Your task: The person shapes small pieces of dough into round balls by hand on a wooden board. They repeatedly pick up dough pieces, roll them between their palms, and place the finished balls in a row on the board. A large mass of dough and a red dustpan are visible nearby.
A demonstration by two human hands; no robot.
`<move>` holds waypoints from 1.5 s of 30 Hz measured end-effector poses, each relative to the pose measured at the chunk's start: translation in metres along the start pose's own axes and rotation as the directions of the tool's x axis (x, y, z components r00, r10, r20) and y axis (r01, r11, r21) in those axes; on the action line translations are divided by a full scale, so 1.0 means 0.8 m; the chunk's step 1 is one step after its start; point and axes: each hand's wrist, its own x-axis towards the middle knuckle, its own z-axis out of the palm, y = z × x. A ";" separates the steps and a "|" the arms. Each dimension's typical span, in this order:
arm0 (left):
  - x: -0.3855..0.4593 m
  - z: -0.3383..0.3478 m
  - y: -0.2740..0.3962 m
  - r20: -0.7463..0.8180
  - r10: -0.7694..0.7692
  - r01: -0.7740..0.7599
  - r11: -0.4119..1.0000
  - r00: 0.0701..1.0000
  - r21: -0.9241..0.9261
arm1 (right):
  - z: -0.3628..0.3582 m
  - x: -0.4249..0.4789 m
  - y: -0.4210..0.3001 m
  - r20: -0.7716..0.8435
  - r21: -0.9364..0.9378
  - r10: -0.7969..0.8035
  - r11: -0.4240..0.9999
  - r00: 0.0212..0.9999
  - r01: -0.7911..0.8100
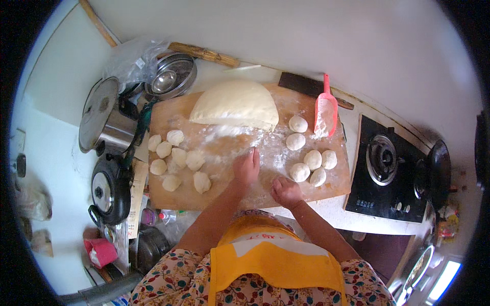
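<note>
My left hand [247,165] is over the middle of a floured wooden board [229,197], its fingers drawn together; whether it holds dough cannot be seen. Lower and to its right, my right hand [286,191] is curled near the board's front edge, its palm side hidden. A large slab of dough [235,103] lies at the back of the board. Several rough dough pieces [195,160] lie on the left, and several rounder dough balls [299,172] on the right. A red plastic scoop [326,114] with flour rests at the board's back right.
A black gas hob [386,168] stands right of the board. At the left are a lidded steel pot [115,126] and a black lidded pressure cooker [109,191]. Metal bowls [180,72] and a clear plastic bag [134,61] sit at the back left, by the wall.
</note>
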 end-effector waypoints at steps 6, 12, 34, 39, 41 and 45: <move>0.045 -0.016 -0.009 0.301 0.147 -0.082 0.972 0.942 -0.218 | -0.006 0.006 -0.003 -0.001 -0.036 0.009 0.999 1.000 -0.009; -0.002 -0.041 -0.006 0.188 -0.122 0.147 0.981 0.975 -0.128 | -0.011 0.011 -0.007 -0.066 -0.057 -0.019 0.998 0.998 0.015; 0.053 -0.017 -0.006 0.322 0.103 -0.017 0.966 0.941 -0.259 | -0.005 0.003 -0.007 0.040 -0.127 0.058 0.990 0.998 -0.053; 0.012 -0.046 0.009 0.292 0.054 -0.026 0.995 0.955 -0.100 | -0.014 0.011 -0.014 0.007 -0.097 0.050 0.994 0.999 -0.049; 0.004 -0.017 -0.011 0.143 0.207 -0.195 0.976 0.968 -0.092 | -0.008 0.008 -0.012 0.040 -0.141 0.074 0.988 0.996 -0.068; 0.032 -0.012 -0.003 0.383 0.234 -0.237 0.971 0.893 -0.042 | -0.004 0.005 -0.004 -0.046 -0.091 0.027 0.995 0.999 -0.031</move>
